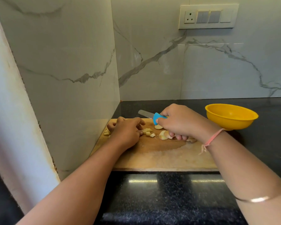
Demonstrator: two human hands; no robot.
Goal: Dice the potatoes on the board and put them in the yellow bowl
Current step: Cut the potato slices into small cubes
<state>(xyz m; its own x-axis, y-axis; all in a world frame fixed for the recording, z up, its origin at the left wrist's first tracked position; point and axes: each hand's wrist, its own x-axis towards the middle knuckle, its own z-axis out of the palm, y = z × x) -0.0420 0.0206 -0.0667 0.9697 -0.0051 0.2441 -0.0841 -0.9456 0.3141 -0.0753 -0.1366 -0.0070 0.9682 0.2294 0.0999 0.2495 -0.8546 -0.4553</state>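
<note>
1. We see the left hand [126, 132], fingers curled, over diced potato pieces [148, 131] at the far left of the wooden cutting board [161, 156]; whether it grips any, we cannot tell.
2. The right hand [180, 122] clasps a blue-handled knife [151, 115], blade pointing left, above larger potato chunks [163, 135].
3. The yellow bowl [230, 117] stands on the black countertop [169, 192], just right of the board's far corner.
</note>
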